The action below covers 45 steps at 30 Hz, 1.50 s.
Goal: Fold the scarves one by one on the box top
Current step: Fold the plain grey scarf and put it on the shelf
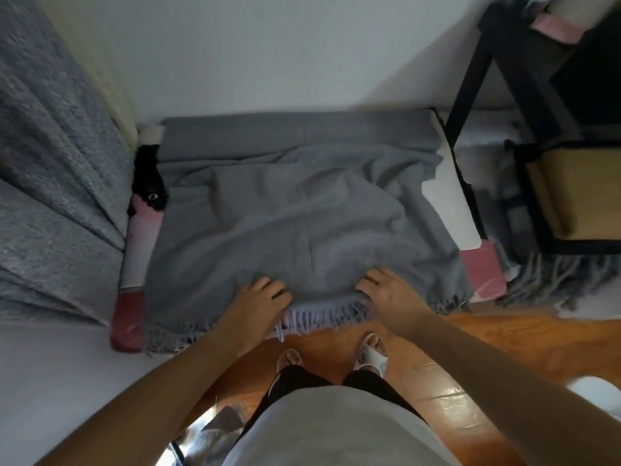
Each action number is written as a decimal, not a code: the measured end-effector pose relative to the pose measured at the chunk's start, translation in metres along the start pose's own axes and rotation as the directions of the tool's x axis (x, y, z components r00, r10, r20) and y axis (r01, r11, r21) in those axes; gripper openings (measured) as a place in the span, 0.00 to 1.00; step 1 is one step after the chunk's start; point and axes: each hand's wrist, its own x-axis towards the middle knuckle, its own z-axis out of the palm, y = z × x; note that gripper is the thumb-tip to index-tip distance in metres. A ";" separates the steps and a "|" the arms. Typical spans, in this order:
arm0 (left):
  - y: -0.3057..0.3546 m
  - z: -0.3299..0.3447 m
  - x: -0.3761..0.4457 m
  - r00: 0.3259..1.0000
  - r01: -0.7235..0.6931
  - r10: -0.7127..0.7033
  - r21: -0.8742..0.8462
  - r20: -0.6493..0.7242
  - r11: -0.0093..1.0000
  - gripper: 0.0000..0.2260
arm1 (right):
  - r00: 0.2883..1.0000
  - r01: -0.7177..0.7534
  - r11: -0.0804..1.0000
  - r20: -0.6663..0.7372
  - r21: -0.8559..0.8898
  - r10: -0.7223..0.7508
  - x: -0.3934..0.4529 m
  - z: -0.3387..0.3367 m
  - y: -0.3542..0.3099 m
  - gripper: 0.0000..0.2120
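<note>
Person w/ bare forearms, white top [336, 428], black shorts [366, 381], white slide sandals [371, 354].

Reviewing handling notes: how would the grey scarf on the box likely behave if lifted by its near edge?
The grey scarf is probably floppy: it lies rumpled in soft folds. It likely sags between both hands. Its fringe would probably dangle.
</note>
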 end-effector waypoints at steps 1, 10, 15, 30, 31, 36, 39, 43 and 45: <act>-0.001 -0.001 0.003 1.000 -0.002 0.002 0.005 0.005 1.000 0.11 | 1.000 0.016 1.000 -0.015 -0.008 -0.016 0.003 0.000 0.004 0.09; 0.022 -0.029 0.036 0.837 0.545 -0.533 -0.260 0.121 0.797 0.12 | 0.970 -0.233 0.965 -0.035 0.121 0.239 0.000 -0.008 -0.037 0.32; 0.015 -0.026 0.041 0.749 0.649 -0.632 -0.410 0.198 0.641 0.11 | 0.938 -0.346 0.937 -0.019 0.036 0.347 0.009 0.001 -0.085 0.40; -0.028 -0.016 -0.027 0.910 0.327 -0.357 -0.163 -0.210 0.931 0.21 | 0.862 -0.253 0.963 -0.430 0.098 0.270 -0.004 -0.025 -0.024 0.24; -0.025 -0.015 -0.035 0.887 0.356 -0.394 -0.185 -0.242 0.916 0.22 | 0.854 -0.210 0.975 -0.473 0.069 0.217 -0.010 -0.026 -0.019 0.25; 0.000 -0.008 -0.051 0.703 0.471 -0.579 -0.341 -0.413 0.814 0.22 | 0.837 -0.152 0.982 -0.513 0.115 0.190 -0.021 -0.021 -0.015 0.22; 0.019 -0.009 -0.041 0.544 0.523 -0.777 -0.595 -0.318 0.610 0.23 | 0.799 -0.290 0.920 -0.463 0.262 0.384 -0.013 -0.021 -0.027 0.19; 0.012 -0.013 -0.033 0.607 0.637 -0.786 -0.521 -0.116 0.569 0.17 | 0.800 -0.364 0.855 -0.346 0.369 0.490 -0.012 -0.041 -0.042 0.16; -0.006 -0.028 -0.046 0.771 0.543 -0.622 -0.368 -0.139 0.755 0.15 | 0.850 -0.360 0.897 -0.307 0.256 0.429 -0.022 -0.061 -0.036 0.16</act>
